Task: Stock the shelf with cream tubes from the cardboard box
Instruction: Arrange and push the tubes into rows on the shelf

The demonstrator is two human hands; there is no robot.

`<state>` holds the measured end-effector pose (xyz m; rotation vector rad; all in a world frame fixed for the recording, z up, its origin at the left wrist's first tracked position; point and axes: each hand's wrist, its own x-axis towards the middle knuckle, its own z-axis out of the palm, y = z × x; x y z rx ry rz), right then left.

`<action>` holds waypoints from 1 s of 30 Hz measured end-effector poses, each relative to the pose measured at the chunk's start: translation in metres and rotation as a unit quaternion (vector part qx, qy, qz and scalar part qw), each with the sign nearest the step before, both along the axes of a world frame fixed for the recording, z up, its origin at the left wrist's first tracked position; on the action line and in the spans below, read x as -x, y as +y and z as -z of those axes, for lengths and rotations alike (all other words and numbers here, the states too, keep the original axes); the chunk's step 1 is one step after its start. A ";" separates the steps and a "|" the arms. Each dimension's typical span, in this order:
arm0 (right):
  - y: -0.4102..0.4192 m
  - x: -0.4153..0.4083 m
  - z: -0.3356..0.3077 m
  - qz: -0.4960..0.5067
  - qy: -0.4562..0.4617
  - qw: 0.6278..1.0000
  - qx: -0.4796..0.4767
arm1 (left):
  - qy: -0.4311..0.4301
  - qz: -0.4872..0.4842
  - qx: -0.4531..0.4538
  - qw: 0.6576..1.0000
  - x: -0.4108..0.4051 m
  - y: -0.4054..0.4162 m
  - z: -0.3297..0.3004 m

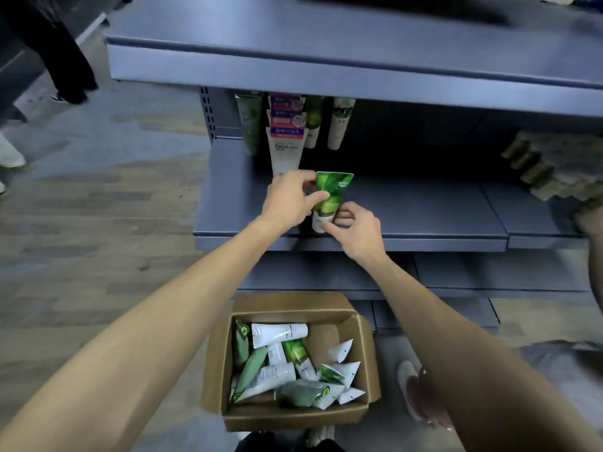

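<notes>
Both hands pinch one upright green-and-white tube [329, 200], left hand [288, 202] up top, right hand [354, 231] at its cap, four rows standing beyond.

The tube [329, 199] held upright on the shelf [424, 210] is bright green with a leaf pattern above and white toward its cap. The shelf is plain grey-blue. Behind stand a white tube [284, 154] with a pink and red band and dark lettering, and pale green tubes [251, 122]. The cardboard box [293, 415] is brown; in it lie white tubes [279, 334], dull green tubes [251, 370] and green-and-white ones [297, 353]. The floor [81, 207] is streaked grey and tan, in a wood-plank pattern.
</notes>
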<state>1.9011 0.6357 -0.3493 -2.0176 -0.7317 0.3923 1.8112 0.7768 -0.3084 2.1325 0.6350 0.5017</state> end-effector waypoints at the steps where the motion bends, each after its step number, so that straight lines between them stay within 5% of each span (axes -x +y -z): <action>1: 0.001 -0.002 0.002 0.011 0.001 1.000 -0.004 | 0.001 0.005 0.003 1.000 -0.003 0.001 0.000; 12: 0.014 -0.039 0.003 0.002 -0.025 1.000 0.010 | -0.006 -0.007 -0.014 1.000 -0.030 0.000 -0.009; 23: 0.049 -0.098 0.014 -0.035 -0.035 0.999 0.017 | -0.029 -0.191 -0.093 0.977 -0.085 -0.011 0.006; 30: 0.087 -0.129 0.009 -0.074 -0.204 0.968 0.127 | -0.016 -0.230 -0.141 0.963 -0.124 -0.001 0.020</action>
